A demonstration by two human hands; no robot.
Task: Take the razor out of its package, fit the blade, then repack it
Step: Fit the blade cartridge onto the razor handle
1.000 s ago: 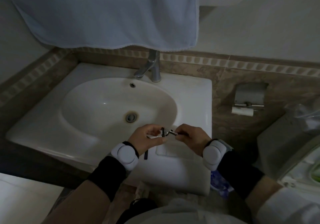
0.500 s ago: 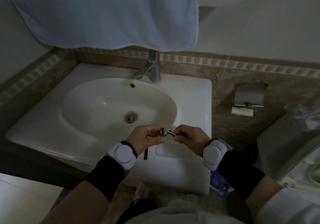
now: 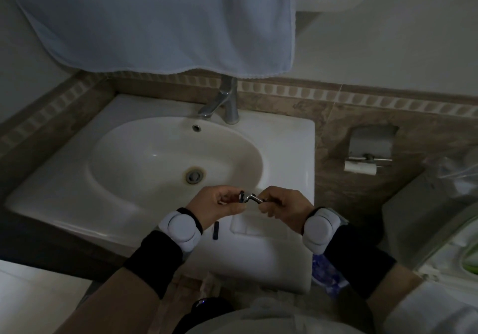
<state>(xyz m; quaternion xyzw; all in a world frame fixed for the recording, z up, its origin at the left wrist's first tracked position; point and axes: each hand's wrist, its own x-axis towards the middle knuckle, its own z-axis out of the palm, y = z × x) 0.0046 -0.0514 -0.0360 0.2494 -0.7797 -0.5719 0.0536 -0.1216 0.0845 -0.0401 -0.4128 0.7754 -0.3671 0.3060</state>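
Note:
I hold a small silver razor (image 3: 252,198) over the front rim of the white sink (image 3: 287,150). My right hand (image 3: 283,205) grips its handle, most of which is hidden in the fist. My left hand (image 3: 216,204) pinches the dark blade head (image 3: 242,197) at the razor's left end. Below my hands a small dark strip (image 3: 216,230) lies on the sink's flat front, beside a clear package tray (image 3: 254,226) that is hard to make out.
A chrome tap (image 3: 227,102) stands at the back of the basin, under a hanging pale blue towel (image 3: 160,20). A toilet-roll holder (image 3: 367,157) is on the tiled wall at right. A blue patterned packet (image 3: 327,275) hangs below the sink's right corner.
Both hands have stayed over the sink's front rim. They shifted only slightly, with the razor held between them throughout.

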